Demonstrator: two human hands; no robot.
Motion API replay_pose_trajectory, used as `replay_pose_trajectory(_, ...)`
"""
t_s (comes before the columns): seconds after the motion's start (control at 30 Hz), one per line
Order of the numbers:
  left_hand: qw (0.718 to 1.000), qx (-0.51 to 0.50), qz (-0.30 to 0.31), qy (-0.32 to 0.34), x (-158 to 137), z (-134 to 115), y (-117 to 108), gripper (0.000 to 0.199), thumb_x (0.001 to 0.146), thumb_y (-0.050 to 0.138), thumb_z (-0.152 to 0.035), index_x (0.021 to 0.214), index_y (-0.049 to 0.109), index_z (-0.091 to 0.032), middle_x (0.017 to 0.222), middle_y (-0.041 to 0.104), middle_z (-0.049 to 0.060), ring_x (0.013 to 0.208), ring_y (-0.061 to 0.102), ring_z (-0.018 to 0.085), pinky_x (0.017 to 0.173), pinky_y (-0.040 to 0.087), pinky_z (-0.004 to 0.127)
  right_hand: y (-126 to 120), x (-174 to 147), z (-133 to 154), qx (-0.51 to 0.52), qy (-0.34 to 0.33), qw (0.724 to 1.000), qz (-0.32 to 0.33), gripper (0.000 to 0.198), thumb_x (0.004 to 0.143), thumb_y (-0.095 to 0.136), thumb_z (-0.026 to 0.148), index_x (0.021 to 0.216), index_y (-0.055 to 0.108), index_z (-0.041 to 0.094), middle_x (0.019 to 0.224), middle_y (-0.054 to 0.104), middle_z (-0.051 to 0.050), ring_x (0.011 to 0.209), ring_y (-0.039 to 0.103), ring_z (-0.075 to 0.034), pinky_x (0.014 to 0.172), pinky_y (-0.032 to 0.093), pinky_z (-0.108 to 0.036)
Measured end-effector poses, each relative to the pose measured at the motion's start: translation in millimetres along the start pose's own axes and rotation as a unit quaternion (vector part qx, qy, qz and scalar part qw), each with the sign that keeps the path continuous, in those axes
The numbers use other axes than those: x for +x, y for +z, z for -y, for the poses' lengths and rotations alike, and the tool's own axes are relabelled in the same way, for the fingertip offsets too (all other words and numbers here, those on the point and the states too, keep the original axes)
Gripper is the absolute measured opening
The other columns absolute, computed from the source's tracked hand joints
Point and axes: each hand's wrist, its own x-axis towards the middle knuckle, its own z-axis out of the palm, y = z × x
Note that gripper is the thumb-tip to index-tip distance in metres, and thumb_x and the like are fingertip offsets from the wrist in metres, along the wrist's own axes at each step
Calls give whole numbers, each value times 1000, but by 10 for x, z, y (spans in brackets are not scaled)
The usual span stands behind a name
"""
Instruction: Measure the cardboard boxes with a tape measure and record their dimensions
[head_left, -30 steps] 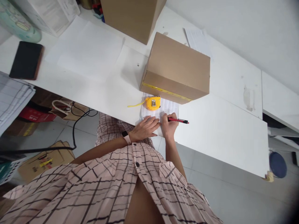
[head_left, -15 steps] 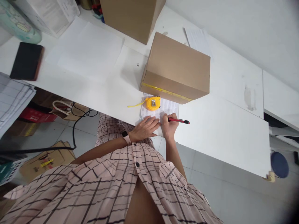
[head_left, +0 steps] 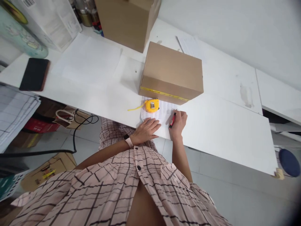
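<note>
One bare left hand (head_left: 146,128) is laid palm down, its fingers slightly spread, on the near edge of a white printed paper sheet (head_left: 166,112), just in front of a brown cardboard box (head_left: 172,69). By the bare right hand (head_left: 180,123), also in front of the box, a slim red-and-black pen (head_left: 172,121) is pinched over the sheet's right side; whether the paper is touched by its tip cannot be told. For neat writing, the sheet is best pinned firmly by the flat palm and the pen steered lightly from the fingertips. Part of the print is covered by a yellow plastic tape measure (head_left: 151,106), set close before the box, and room at the far edge is limited by the box itself. Well to the left of the box, white paper sheets (head_left: 87,62) and a black rectangular phone (head_left: 34,74) are laid on the white tabletop (head_left: 225,135). Behind the box, to its left, a larger brown carton (head_left: 124,25) is placed.
</note>
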Motion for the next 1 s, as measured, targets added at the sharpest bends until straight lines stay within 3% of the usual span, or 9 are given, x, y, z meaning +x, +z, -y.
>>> replay_pose_trajectory(0.13, 990, -95, -67, -75, 89, -3, -202, 46, 98, 55, -51, 127, 61, -15, 134, 62, 14, 128, 55, 26, 112, 44, 44, 65, 19, -91, -80, -5, 997, 18, 39, 87, 42, 10, 117, 65, 19, 109, 59, -14, 99, 47, -28, 91, 40, -42)
replay_pose_trajectory(0.27, 976, -78, -129, -158, 324, 201, -453, 31, 98, 57, -35, 121, 59, -15, 131, 59, 15, 127, 52, 27, 109, 45, 44, 150, 15, -107, -93, -3, 996, -16, 51, 82, 36, 2, 120, 65, 19, 107, 62, -13, 98, 49, -28, 89, 41, -42)
replay_pose_trajectory(0.43, 972, -82, -21, -221, 614, 551, -491, 64, 79, 78, -26, 134, 47, -17, 130, 59, 14, 123, 54, 34, 105, 43, 48, 144, -9, -98, -55, -12, 995, -82, 43, 88, 36, 8, 119, 64, 19, 104, 64, -13, 99, 52, -28, 91, 43, -45)
replay_pose_trajectory(0.57, 950, -194, 11, -245, 705, 578, -572, 70, 77, 78, -28, 137, 44, -18, 132, 59, 16, 122, 56, 34, 101, 46, 47, 18, 11, 96, 83, -2, 992, -99, 34, 94, 38, 19, 114, 66, 20, 111, 66, -14, 106, 55, -27, 97, 46, -48)
replay_pose_trajectory(0.63, 926, -306, 13, -221, 712, 515, -701, 73, 77, 79, -35, 138, 42, -21, 131, 60, 15, 119, 59, 32, 98, 47, 45, -90, 68, 258, 223, 42, 973, -45, 32, 97, 42, 32, 113, 68, 22, 113, 68, -12, 107, 59, -26, 97, 48, -46)
replay_pose_trajectory(0.73, 874, -457, 36, -164, 698, 413, -938, 69, 81, 75, -41, 138, 40, -24, 121, 63, 11, 109, 63, 26, 93, 49, 41, -284, 194, 494, 426, 120, 893, 79, 42, 94, 50, 56, 111, 71, 24, 106, 72, -7, 100, 65, -23, 92, 53, -41)
replay_pose_trajectory(0.8, 850, -502, 51, -148, 682, 379, -1081, 67, 84, 74, -42, 139, 39, -25, 117, 63, 10, 104, 63, 24, 88, 50, 39, -413, 273, 613, 478, 142, 858, 126, 48, 87, 58, 64, 104, 74, 23, 95, 72, -5, 90, 65, -21, 88, 54, -40)
replay_pose_trajectory(1.0, 824, -541, 41, -161, 720, 506, -1475, 64, 87, 69, -46, 141, 40, -26, 110, 62, 8, 92, 64, 21, 74, 50, 33, -773, 549, 759, 504, 130, 843, 134, 37, 69, 81, 56, 80, 73, 22, 73, 66, 0, 67, 54, -14, 67, 50, -32)
